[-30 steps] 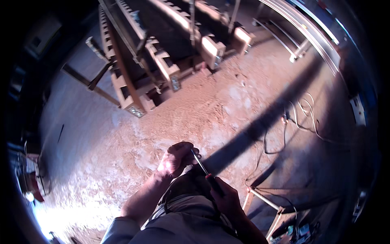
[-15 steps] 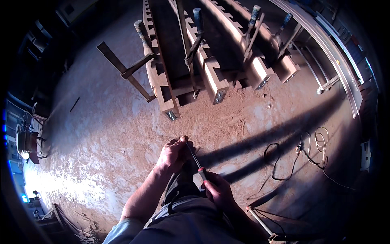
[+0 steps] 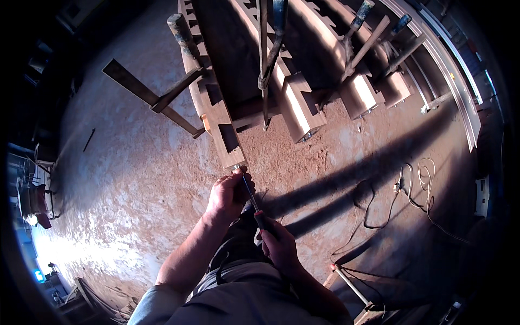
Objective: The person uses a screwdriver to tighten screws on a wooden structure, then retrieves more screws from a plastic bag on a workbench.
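Far left: dark red object (image 3: 40, 200), kind unclear, near a glare patch on the floor. Thin dark stick (image 3: 89, 139) lying on the floor. Next, bar clamp (image 3: 130, 81) with a round, worn handle (image 3: 181, 30), at the side of the first notched wooden beam (image 3: 219, 138). Beam's near end has a small metal fitting (image 3: 236, 168).

Left hand (image 3: 227, 195) right at that end: fingers curled, thumb and fingertips pinched together around the screwdriver's tip area; exactly what is between them is hidden. Screwdriver (image 3: 248, 190) slants from the beam end down to the right hand (image 3: 278, 246), which is wrapped around its red-and-dark handle. Any marking on the handle is too small to read.

Then the second beam (image 3: 295, 111), third beam (image 3: 357, 97) and fourth beam (image 3: 394, 91), roughly side by side, more clamps with blue-stained handles among them. Lower right: wooden frame (image 3: 349, 283), loose dark cable and pale cord (image 3: 427, 187) on the floor. Far right: long boards (image 3: 461, 105) with a small yellow patch, maybe a label, not readable; white box (image 3: 481, 197), its details too small to read.
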`<action>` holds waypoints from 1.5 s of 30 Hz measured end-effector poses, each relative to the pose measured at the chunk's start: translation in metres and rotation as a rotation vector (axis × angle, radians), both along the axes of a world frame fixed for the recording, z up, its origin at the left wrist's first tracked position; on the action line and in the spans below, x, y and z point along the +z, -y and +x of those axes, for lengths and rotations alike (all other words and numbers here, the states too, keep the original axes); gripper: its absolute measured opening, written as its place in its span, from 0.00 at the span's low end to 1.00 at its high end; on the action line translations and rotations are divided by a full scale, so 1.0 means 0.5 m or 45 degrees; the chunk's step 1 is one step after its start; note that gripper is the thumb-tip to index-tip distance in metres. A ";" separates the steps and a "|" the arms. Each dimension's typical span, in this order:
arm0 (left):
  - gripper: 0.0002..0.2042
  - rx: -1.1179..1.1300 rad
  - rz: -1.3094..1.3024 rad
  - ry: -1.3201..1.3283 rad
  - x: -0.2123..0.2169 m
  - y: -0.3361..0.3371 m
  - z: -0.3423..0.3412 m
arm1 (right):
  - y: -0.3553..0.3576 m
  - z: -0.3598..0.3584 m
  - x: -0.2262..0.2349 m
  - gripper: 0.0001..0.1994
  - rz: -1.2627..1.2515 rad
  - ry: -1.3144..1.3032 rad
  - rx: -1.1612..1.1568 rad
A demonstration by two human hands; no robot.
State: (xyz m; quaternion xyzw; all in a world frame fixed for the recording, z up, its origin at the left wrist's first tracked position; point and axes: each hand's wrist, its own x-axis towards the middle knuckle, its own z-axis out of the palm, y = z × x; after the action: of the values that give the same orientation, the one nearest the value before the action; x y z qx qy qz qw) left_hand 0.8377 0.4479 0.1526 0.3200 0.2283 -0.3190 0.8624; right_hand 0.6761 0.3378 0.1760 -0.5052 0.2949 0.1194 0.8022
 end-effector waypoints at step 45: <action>0.07 -0.178 0.400 0.280 0.032 -0.006 0.012 | -0.022 -0.037 -0.035 0.21 0.652 0.044 -0.271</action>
State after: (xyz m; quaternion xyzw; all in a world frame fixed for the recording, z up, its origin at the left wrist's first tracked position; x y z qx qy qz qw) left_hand 0.8437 0.4508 0.1685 0.4984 0.1569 -0.3018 0.7974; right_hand 0.6575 0.3488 0.1585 -0.2542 0.2928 0.0965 0.9167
